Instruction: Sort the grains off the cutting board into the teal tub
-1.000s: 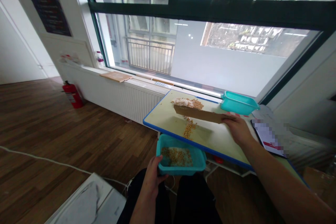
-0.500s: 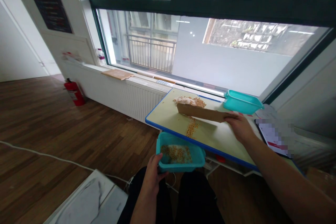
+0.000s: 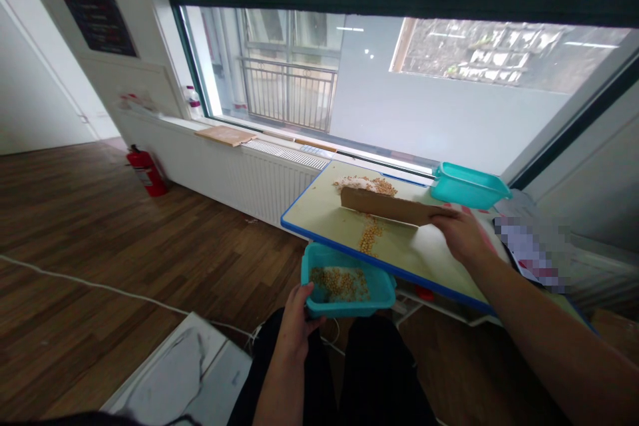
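Left grip (image 3: 297, 318) holds one of two tubs (image 3: 347, 308)

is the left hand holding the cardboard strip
No, the right hand holds the cardboard strip, while the left hand grips a teal bin.

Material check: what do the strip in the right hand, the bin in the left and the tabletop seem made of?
Strip: probably cardboard, matt, plain brown, flat and thin.
Bin: likely moulded plastic, smooth, evenly turquoise with rounded corners.
Tabletop: perhaps laminate, pale yellow, semi-gloss, judging by its bright glare.
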Demonstrator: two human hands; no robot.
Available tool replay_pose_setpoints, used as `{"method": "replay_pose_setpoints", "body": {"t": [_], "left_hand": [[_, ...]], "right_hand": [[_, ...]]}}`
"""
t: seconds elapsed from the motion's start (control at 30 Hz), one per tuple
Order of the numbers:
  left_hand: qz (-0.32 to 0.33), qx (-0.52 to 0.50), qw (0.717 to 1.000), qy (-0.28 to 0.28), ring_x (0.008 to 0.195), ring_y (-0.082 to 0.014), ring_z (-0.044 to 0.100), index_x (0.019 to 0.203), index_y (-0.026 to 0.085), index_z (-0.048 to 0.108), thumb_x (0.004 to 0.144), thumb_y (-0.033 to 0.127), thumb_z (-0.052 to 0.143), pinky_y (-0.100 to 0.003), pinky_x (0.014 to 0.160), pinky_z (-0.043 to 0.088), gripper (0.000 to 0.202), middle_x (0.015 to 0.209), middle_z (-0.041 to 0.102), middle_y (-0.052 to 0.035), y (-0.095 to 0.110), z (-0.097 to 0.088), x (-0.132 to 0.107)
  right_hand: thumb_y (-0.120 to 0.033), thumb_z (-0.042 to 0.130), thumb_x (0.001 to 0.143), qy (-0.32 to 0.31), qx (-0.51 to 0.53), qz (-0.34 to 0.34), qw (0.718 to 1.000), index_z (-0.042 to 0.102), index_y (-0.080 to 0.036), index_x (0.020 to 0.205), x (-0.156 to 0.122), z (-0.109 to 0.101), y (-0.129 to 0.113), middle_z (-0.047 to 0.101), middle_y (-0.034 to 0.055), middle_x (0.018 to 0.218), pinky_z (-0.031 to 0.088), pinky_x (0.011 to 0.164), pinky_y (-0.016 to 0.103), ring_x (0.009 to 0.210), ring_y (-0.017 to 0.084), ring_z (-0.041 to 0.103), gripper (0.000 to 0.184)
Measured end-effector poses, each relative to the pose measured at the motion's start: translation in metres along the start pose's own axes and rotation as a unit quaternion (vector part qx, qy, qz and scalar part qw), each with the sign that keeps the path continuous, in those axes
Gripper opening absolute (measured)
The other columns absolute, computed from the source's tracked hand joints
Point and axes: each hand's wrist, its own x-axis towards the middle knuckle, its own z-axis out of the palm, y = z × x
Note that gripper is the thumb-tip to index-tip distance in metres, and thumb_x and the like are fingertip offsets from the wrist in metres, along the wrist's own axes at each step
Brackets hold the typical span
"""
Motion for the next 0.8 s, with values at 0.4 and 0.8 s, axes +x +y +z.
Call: {"method": "replay_pose_setpoints", "body": {"t": [0.4,0.8], "left_hand": [[0.012,-0.008,1.000,0.009,0.087,-0.0228,0.063,0.110,0.021,0.062,0.084,0.042,0.067,-0.032,0.063,0.056,0.033,0.108,0.064,-0.0102,0.007,0.004,-0.008],[-0.007,0.020,1.000,-0.010,0.086,-0.0213,0.063,0.111,0.021,0.062,0.082,0.044,0.067,-0.030,0.061,0.055,0.037,0.106,0.064,-0.0092,0.012,0.023,-0.012]], "right_hand": [[-0.030,0.080,0.053,-0.016,0.005,-0.018,1.000,0.072,-0.025,0.067,0.006,0.002,0.000,0.075,0.0036,0.078,0.055,0.089,0.044,0.083,0.026,0.069,0.016],[-0.032,0.078,0.062,0.010,-0.036,-0.024,0.999,0.074,-0.027,0.071,-0.017,-0.004,0.001,0.077,0.0049,0.083,0.054,0.096,0.049,0.096,0.029,0.070,0.011]]}}
